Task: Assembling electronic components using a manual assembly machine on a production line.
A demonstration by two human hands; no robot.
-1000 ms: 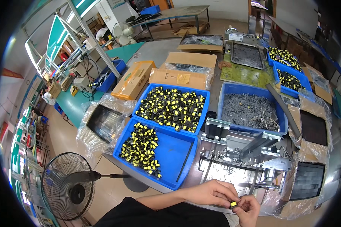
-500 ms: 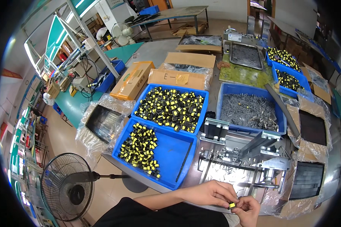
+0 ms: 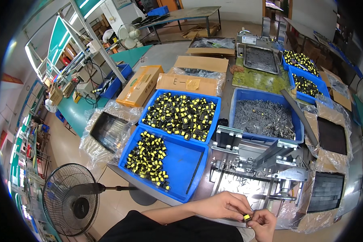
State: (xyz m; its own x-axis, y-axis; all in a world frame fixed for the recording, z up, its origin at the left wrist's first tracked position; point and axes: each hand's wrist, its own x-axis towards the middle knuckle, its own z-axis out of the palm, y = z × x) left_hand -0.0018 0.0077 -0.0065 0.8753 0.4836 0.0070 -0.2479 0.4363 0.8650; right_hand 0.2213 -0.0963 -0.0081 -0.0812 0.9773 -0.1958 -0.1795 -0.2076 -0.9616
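At the table's front edge, my left hand [image 3: 224, 205] and my right hand [image 3: 264, 224] meet, both closed around one small black part with a yellow band [image 3: 246, 218], which looks like a coil or small transformer. Its underside is hidden by my fingers. Just beyond my hands stands a metal bench fixture [image 3: 262, 161] with a round handwheel [image 3: 282, 197], thin dark strips scattered on its plate. To the left, a blue tray [image 3: 181, 169] holds a loose heap of like black-and-yellow parts [image 3: 147, 159] and a long black strip [image 3: 195, 172].
Behind that tray is a fuller blue bin [image 3: 142, 115] of such parts. Another blue bin [image 3: 303, 135] holds thin grey pieces. Open cartons with plastic wrap [image 3: 326, 193] line the right; a taped carton [image 3: 141, 86] lies at the back left. A black fan [image 3: 70, 199] stands at the left.
The yellow-banded part has shifted or turned very slightly between my fingers. The whole view has drifted a little; otherwise my hands keep their place.
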